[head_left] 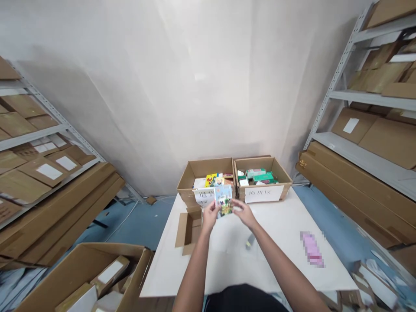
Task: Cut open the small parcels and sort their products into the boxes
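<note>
Both my hands are raised over the white table (279, 255), holding a small colourful booklet or card pack (223, 200) between them. My left hand (210, 215) grips its left edge with fingers closed. My right hand (244, 213) pinches its right side. Just behind the booklet stand two open cardboard boxes with handwritten paper labels: the left box (186, 184) holds colourful booklets, the right box (282, 178) holds green and white packs.
A small open cardboard box (186, 229) lies on the table's left part. A pink item (312, 248) rests on the right part. A big carton (81, 273) with parcels stands at bottom left. Shelves of flat cartons line both sides.
</note>
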{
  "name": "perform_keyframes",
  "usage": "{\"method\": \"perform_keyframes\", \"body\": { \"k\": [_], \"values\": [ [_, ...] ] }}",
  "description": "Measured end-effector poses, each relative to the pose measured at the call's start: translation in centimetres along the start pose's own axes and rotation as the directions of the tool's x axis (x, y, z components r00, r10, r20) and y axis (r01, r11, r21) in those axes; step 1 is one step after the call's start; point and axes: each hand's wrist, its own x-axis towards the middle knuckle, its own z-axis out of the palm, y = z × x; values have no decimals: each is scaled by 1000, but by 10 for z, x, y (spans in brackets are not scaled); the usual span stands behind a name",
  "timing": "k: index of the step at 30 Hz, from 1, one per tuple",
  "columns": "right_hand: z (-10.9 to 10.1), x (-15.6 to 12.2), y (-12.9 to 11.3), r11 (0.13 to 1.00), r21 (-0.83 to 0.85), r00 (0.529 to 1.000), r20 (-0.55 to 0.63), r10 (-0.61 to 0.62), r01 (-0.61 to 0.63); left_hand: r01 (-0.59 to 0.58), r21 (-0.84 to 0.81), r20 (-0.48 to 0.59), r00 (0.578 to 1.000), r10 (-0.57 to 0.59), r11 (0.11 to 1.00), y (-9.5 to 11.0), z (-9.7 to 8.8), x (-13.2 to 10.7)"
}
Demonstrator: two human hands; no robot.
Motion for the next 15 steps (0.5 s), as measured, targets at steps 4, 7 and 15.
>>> {"method": "perform_keyframes", "body": {
  "k": [4, 7, 15],
  "values": [
    [-7, 5, -7, 993, 53, 991, -78, 109, -106, 178, -146, 115, 980, -162, 973, 13, -11, 1],
    [-7, 3, -12, 968, 182, 985, 36, 167, -170, 173, -97, 112, 980, -162, 980, 9, -9, 2],
    [-1, 0, -17, 995, 91, 986, 168, 17, -33, -24, 107, 18, 1000, 22, 994, -3, 17, -1]
  ]
}}
